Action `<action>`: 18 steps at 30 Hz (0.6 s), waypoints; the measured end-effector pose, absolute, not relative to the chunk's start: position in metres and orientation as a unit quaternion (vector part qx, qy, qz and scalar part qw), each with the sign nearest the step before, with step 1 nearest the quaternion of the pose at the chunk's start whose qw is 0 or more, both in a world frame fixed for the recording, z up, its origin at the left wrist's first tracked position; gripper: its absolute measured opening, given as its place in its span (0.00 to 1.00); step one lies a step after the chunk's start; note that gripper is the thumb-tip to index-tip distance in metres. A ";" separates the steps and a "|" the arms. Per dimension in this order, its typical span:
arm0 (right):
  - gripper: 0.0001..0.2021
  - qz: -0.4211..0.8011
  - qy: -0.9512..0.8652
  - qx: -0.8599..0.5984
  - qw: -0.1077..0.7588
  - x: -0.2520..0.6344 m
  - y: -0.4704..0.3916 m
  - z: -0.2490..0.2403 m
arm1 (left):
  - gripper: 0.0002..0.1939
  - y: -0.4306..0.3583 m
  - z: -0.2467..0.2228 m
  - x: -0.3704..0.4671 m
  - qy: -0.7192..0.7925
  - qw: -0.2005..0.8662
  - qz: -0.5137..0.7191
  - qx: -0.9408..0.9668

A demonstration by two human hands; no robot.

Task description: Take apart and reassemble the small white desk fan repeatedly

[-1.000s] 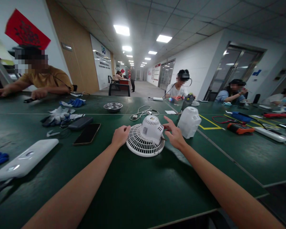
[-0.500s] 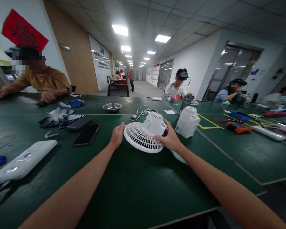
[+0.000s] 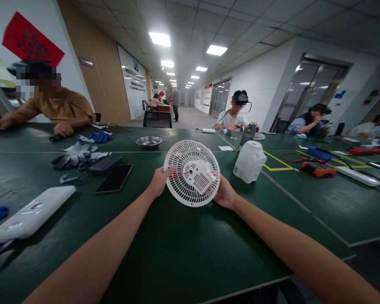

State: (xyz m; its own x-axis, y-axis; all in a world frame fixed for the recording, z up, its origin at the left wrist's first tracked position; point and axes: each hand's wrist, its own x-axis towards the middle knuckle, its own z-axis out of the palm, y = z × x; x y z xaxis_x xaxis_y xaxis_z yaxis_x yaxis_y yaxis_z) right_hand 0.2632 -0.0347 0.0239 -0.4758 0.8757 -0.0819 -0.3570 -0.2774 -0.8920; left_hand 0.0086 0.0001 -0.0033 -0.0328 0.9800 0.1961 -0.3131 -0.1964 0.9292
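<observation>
A round white fan grille (image 3: 180,192) is held up over the green table, its slotted face turned toward me. My left hand (image 3: 160,180) grips its left rim, with the thumb over the front. At the right rim, my right hand (image 3: 225,193) holds it from behind, and some of its fingers show through the slots. The white housing joined to the grille is mostly hidden behind it. To the right, a translucent white plastic cover (image 3: 250,162) stands on the table beside a dark bottle (image 3: 247,134).
On the left lie a black phone (image 3: 114,179), a grey power bank (image 3: 105,165), gloves (image 3: 71,158) and a white device (image 3: 31,213). A metal bowl (image 3: 149,142) is farther back. An orange meter (image 3: 318,169) lies right. Several people sit around the table.
The grille has been tilted up from nearly flat, so its slotted face now points at me and the housing has gone behind it. My right hand has moved partly behind the rim.
</observation>
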 end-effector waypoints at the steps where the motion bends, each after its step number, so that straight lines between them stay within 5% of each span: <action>1: 0.17 0.747 -0.429 -0.301 0.410 0.263 -0.035 0.023 | 0.16 0.000 -0.003 0.009 0.361 0.531 0.622 0.448; 18: 0.15 0.773 -0.426 -0.297 0.365 0.260 -0.032 0.025 | 0.11 0.003 -0.006 0.011 0.417 0.525 0.599 0.437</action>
State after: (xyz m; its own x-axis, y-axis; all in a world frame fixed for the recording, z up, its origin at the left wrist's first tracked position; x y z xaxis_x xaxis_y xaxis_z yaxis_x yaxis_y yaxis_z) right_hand 0.2597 -0.0322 0.0247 -0.5570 0.8174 -0.1471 -0.3120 -0.3701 -0.8750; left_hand 0.0109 0.0029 -0.0057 -0.0664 0.9941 0.0855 -0.2643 -0.1001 0.9592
